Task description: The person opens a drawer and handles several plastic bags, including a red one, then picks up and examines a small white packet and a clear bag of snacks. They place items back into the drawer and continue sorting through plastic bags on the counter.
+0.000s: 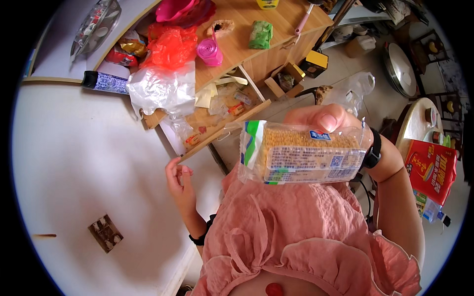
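Note:
My right hand (326, 116) holds up a clear plastic packet (311, 153) in front of my chest, the thumb pressed on its upper side. Inside is a tan, bumpy block that looks like dried noodles; the wrapper has green-and-white ends and printed text. Lower and to the left, my left hand (181, 185) holds nothing, its fingers loosely bent. Its fingertips are by the near corner of a pulled-out wooden drawer (237, 124); whether they touch it I cannot tell. Small orange packets (236, 108) and loose wrappers lie in the drawer.
On the wooden cabinet top (237, 63) are a red plastic bag (172, 46), a pink bag roll (210, 51) and a green bundle (261, 35). A small cardboard box (285, 79) stands on the floor beyond. At right, a red printed bag (431, 170) is beside a round table (416, 124).

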`<state>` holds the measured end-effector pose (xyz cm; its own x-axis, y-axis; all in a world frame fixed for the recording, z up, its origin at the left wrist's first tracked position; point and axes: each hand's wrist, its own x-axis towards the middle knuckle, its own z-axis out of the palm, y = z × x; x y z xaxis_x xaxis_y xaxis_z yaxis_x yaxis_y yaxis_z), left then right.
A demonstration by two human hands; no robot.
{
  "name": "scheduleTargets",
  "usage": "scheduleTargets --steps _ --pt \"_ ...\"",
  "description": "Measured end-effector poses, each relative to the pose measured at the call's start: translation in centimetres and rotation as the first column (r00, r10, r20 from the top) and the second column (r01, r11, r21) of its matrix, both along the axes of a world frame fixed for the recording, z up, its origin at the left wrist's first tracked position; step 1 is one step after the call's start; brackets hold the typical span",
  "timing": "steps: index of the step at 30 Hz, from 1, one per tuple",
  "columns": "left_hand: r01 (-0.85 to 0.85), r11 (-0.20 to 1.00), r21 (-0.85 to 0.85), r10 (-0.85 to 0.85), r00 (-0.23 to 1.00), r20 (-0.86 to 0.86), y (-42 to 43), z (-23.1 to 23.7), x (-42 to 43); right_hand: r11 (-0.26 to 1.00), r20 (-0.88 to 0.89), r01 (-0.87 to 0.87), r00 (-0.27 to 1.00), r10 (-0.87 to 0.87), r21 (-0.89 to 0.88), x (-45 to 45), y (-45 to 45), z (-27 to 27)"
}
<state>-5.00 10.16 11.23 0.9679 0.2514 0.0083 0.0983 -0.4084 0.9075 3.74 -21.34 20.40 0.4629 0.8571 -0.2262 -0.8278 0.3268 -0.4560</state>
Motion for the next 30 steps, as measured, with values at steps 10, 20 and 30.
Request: scheduleTargets --steps 10,20,30 --pt "-0.036 0.997 0.066 0.044 0.989 -0.138 1.3 -2.4 0.1 0.954 0.042 0.277 0.961 -0.274 -0.118 -1.5 -3.2 -2.9" --pt "-0.015 0.998 0.066 0.027 0.980 -0.199 -0.1 -3.2 1.7 0.455 0.039 0.790 0.514 -0.857 -0.412 -2.0 -35.2 -26.8" --pt "0.028 0.899 0.436 0.083 0.969 -0.234 -2.7 -1.7 4.0 -0.377 0.321 0.138 0.815 -0.483 -0.916 0.1 -36.4 -38.8"
